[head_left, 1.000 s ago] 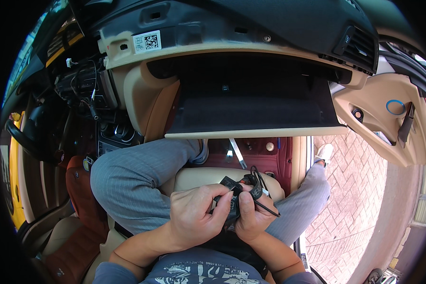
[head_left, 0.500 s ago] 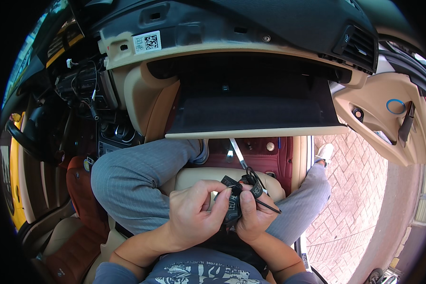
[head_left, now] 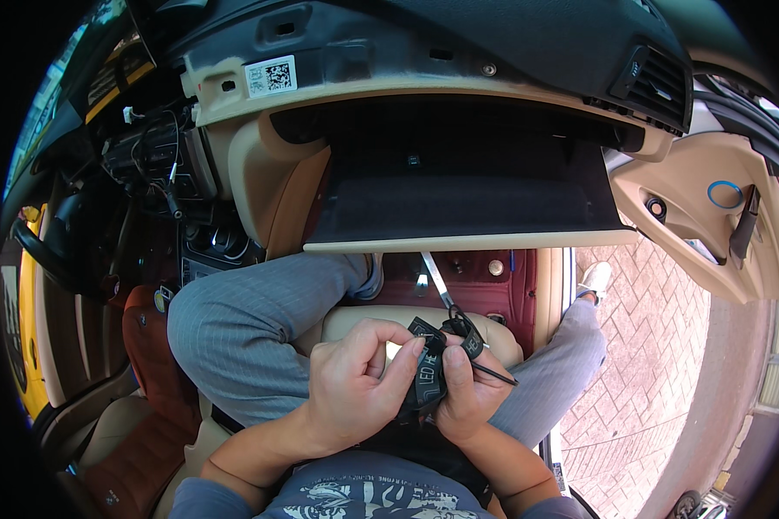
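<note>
Forearms extend from lower edge, converging at lower centre of frame. Left hand: fingers curled, thumb and index pinched on left edge of black unit. Right hand: thumb pressed against unit's right side, other fingers partly hidden. Unit at lower centre, between hands; black cable loops above right hand. Glove-box lid: beige edge across frame centre, clear of hands. Bent knee bounds left; open room over paving at right.
</note>
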Tool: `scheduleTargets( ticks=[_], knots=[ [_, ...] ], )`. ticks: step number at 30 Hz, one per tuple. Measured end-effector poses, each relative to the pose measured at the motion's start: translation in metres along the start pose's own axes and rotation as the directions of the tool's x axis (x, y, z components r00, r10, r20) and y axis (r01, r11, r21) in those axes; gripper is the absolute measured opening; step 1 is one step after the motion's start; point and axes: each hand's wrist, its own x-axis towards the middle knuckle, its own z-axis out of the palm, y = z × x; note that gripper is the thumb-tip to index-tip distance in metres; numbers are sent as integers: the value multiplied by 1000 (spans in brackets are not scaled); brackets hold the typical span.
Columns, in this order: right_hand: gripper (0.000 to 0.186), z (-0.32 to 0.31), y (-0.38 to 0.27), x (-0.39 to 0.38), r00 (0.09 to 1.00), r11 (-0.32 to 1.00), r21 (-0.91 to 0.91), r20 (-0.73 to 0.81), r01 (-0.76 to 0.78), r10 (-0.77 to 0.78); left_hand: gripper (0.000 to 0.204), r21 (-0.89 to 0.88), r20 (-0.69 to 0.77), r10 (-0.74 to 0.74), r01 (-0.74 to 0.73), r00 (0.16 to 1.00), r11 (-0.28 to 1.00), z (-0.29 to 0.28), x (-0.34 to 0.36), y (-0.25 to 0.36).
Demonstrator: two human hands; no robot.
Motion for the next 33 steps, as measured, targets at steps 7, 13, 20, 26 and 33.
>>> scheduleTargets(
  ticks=[7, 13, 20, 26, 33],
  knots=[
    [20, 5, -6, 0, 997, 996, 80, -57, -40, 44, 13, -6, -1, -2, 2, 1000, 1000, -1, 2, -1],
    [24, 2, -2, -1, 999, 998, 55, -29, -28, 29, 14, 20, -5, 28, -28, 1000, 999, 0, 1, 0],
    [23, -3, 1, -2, 1000, 1000, 1, 3, -4, 4, 14, 60, -9, 91, -91, 996, 994, -1, 2, 1],
    [23, -4, 3, -2, 1000, 1000, 17, 4, 3, -3, 13, 43, 26, 130, -131, 991, 991, -1, 2, 2],
    [25, -3, 2, -2, 1000, 1000, 3, -5, -8, 8, 13, 10, 11, 121, -122, 993, 993, 0, 3, 1]
  ],
)
